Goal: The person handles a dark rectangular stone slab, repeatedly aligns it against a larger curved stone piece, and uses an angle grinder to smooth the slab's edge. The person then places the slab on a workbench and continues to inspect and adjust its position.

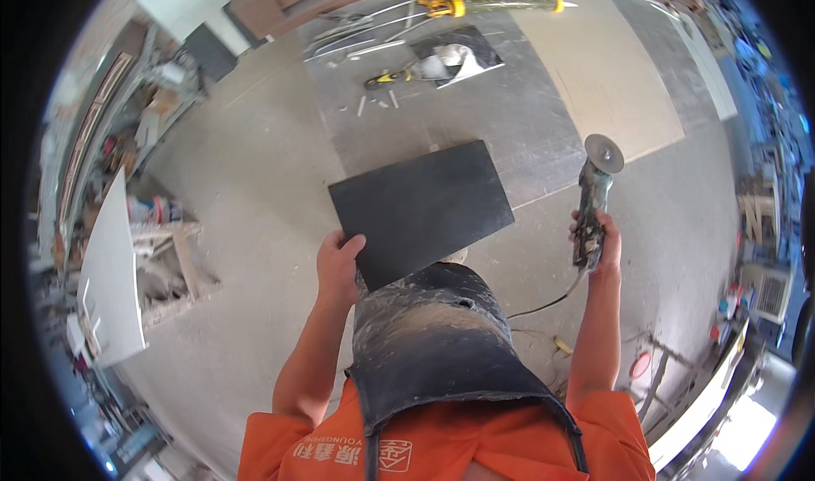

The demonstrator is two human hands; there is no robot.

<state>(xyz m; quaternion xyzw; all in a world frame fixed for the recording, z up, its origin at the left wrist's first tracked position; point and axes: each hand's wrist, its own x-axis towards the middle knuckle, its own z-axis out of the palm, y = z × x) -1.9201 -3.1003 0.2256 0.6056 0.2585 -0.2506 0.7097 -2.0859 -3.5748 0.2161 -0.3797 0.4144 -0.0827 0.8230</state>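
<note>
Carefully, my left hand grips the dark panel, my right hand the angle grinder; its disc is best held well apart.

The panel has a smooth, matt face, possibly stone or laminate, which the view does not settle. The grinder has a scuffed, dust-smeared housing and a flat, dull metal disc. The apron is pliable sheet with a faint sheen under powdery dust; the shirt is matt cloth.
</note>
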